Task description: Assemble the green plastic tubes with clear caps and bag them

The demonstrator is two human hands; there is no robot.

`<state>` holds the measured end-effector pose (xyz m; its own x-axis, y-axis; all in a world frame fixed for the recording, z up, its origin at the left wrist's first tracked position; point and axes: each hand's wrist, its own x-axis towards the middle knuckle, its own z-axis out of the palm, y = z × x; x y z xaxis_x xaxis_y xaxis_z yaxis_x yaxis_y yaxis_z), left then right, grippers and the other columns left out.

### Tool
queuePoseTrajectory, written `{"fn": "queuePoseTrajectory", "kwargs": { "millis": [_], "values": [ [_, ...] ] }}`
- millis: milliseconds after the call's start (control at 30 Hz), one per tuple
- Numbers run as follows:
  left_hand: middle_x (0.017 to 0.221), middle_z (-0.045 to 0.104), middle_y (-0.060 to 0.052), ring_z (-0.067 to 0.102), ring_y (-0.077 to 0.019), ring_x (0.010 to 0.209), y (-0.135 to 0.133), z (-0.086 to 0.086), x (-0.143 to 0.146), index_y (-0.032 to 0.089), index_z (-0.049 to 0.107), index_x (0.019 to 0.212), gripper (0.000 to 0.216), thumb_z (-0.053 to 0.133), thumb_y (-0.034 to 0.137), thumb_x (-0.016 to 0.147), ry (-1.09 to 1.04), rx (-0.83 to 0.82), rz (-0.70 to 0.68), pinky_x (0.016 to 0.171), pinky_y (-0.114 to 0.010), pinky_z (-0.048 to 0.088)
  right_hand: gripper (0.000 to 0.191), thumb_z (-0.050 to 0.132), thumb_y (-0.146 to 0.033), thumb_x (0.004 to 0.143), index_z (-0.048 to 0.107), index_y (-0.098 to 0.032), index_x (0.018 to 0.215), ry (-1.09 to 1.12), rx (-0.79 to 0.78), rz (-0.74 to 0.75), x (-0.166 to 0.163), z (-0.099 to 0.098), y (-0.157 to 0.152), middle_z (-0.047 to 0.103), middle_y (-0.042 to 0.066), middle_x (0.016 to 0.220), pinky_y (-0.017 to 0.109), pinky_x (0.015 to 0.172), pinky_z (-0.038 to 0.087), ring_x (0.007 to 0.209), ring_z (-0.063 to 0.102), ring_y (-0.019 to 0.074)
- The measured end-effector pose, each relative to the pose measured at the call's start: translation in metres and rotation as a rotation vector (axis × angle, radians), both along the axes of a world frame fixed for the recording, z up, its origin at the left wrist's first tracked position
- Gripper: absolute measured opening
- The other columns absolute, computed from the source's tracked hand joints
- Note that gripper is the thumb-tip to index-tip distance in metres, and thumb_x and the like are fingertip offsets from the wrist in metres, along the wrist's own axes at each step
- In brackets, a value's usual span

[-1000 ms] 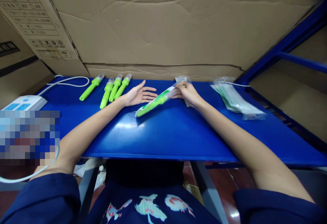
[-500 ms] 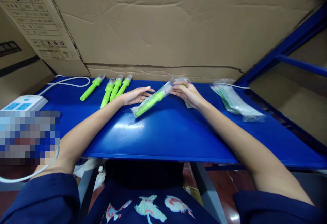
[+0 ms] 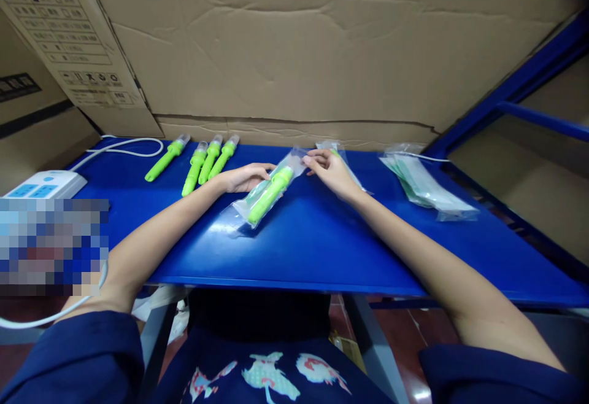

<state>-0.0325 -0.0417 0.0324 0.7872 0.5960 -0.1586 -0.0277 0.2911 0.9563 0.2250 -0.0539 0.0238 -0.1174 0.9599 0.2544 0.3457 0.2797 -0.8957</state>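
Note:
A bright green stick (image 3: 267, 200) with a ribbed collar lies inside a clear plastic bag (image 3: 239, 210), slanting over the blue table in front of me. My left hand (image 3: 246, 178) is closed at the bag's left edge, fingers curled against it. My right hand (image 3: 329, 172) pinches the bag's upper right end between thumb and fingers. Just behind that hand lies another bagged green stick (image 3: 335, 152), partly hidden by it. Left of my left hand, several loose green sticks (image 3: 196, 167) with clear caps rest on the table.
Flat clear bags with pale green and white printing (image 3: 423, 186) lie in a pile at the right. A white power strip (image 3: 48, 184) with a cable (image 3: 133, 140) sits at the left. Cardboard (image 3: 299, 54) walls the back, and a blue metal frame (image 3: 488, 106) stands right.
The green stick has shifted lower and nearer to me with its bag. My left fingers have curled in at the bag's edge, and my right fingers have closed on its upper end.

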Motion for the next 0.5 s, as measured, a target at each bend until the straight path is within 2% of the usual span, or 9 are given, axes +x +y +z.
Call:
{"fn": "queuePoseTrajectory", "kwargs": {
  "millis": [100, 200, 333, 433, 500],
  "values": [
    [0.110, 0.077, -0.016, 0.075, -0.0287, 0.101, 0.004, -0.004, 0.000, 0.010, 0.044, 0.143, 0.067, 0.056, 0.015, 0.077, -0.122, -0.024, -0.013, 0.101, -0.045, 0.052, 0.041, 0.066, -0.056, 0.089, 0.055, -0.021, 0.106, 0.098, -0.108, 0.061, -0.008, 0.003, -0.003, 0.073, 0.012, 0.105, 0.036, 0.085, 0.063, 0.101, 0.072, 0.0229],
    [0.118, 0.075, -0.017, 0.073, -0.0293, 0.108, 0.006, -0.007, 0.001, 0.011, 0.044, 0.143, 0.064, 0.054, 0.017, 0.081, -0.154, 0.003, -0.013, 0.107, -0.048, 0.047, 0.036, 0.065, -0.056, 0.092, 0.059, -0.021, 0.098, 0.151, -0.199, 0.131, -0.019, 0.006, 0.001, 0.074, 0.011, 0.099, 0.034, 0.076, 0.063, 0.092, 0.074, 0.0218],
    [0.119, 0.075, -0.017, 0.069, -0.0305, 0.118, 0.007, -0.011, 0.003, 0.010, 0.059, 0.129, 0.051, 0.051, 0.046, 0.093, -0.034, 0.018, -0.033, 0.111, -0.044, 0.045, 0.030, 0.075, -0.049, 0.086, 0.064, -0.021, 0.085, 0.183, -0.162, 0.084, -0.031, 0.006, 0.019, 0.073, 0.006, 0.078, 0.027, 0.060, 0.056, 0.075, 0.072, 0.0194],
    [0.109, 0.077, -0.016, 0.071, -0.0293, 0.110, 0.012, -0.011, 0.004, 0.013, 0.068, 0.114, 0.059, 0.049, 0.065, 0.093, 0.084, 0.089, 0.132, 0.103, -0.040, 0.050, 0.025, 0.082, -0.039, 0.081, 0.066, -0.021, 0.080, 0.223, -0.160, 0.076, -0.038, 0.003, 0.031, 0.070, 0.002, 0.066, 0.024, 0.056, 0.052, 0.063, 0.066, 0.0147],
    [0.100, 0.078, -0.015, 0.073, -0.0257, 0.098, 0.017, -0.010, 0.005, 0.012, 0.069, 0.105, 0.057, 0.051, 0.066, 0.093, 0.118, 0.191, 0.304, 0.093, -0.037, 0.054, 0.022, 0.083, -0.033, 0.080, 0.065, -0.020, 0.079, 0.256, -0.175, 0.073, -0.043, -0.002, 0.036, 0.067, 0.000, 0.060, 0.023, 0.054, 0.049, 0.057, 0.061, 0.0121]
  ]
}}
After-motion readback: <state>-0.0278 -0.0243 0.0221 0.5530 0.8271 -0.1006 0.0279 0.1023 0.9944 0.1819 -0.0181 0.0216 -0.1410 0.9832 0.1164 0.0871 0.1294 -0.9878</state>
